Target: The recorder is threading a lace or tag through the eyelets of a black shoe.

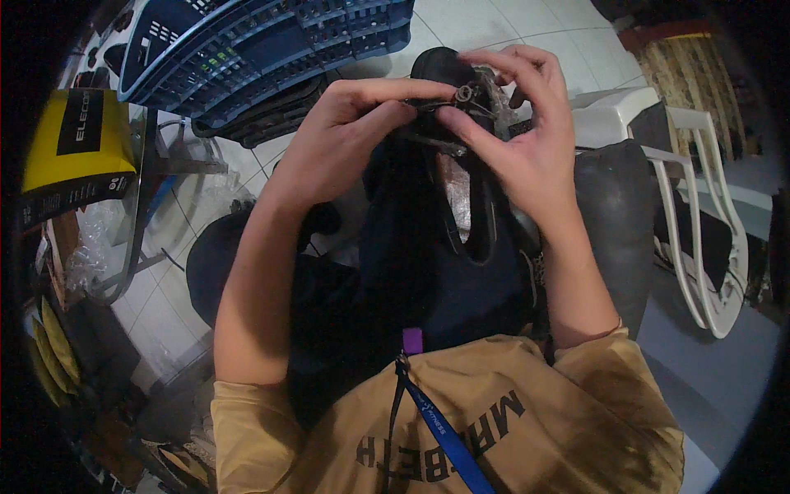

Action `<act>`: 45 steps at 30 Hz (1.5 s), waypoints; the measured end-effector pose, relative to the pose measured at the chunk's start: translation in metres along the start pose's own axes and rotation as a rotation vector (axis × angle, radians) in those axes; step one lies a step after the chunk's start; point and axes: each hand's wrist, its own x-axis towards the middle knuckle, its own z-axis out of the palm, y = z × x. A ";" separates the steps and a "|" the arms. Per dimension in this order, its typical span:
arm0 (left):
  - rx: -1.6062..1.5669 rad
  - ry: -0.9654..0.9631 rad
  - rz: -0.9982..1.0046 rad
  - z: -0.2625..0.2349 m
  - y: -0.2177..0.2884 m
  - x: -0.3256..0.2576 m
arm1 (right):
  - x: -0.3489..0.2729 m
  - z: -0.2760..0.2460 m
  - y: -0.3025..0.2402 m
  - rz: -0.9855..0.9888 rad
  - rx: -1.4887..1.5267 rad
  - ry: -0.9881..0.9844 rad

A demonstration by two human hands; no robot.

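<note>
A black shoe [480, 247] rests on my lap, its toe pointing away from me and its shiny brownish insole showing through the opening. Across its upper, near the toe, sits a small round ornament or loop [465, 93] with thin strands around it; I cannot make out exactly which. My left hand [350, 123] is closed, thumb and forefinger pinching a thin dark strip at the shoe's left side. My right hand [531, 115] curls over the right side, thumb on the upper beside the loop and fingers bent near the toe. Some clear plastic shows beneath its fingers.
Beyond my hands stands a blue plastic crate [271, 53] over a dark one. A yellow and black box [82, 144] is on a metal-framed stand at the left. On the right are a white plastic chair [699, 198] and a dark grey cushion-like form [613, 222]. White tiles [551, 45] cover the floor.
</note>
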 end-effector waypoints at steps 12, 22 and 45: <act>0.048 0.071 0.007 -0.006 -0.011 0.000 | -0.015 -0.006 0.009 0.342 0.486 -0.074; 0.049 0.043 0.004 0.000 -0.008 0.000 | -0.004 0.002 0.010 0.156 0.201 -0.189; -0.011 0.183 -0.189 -0.054 -0.008 -0.007 | -0.005 0.008 0.025 0.417 0.489 -0.127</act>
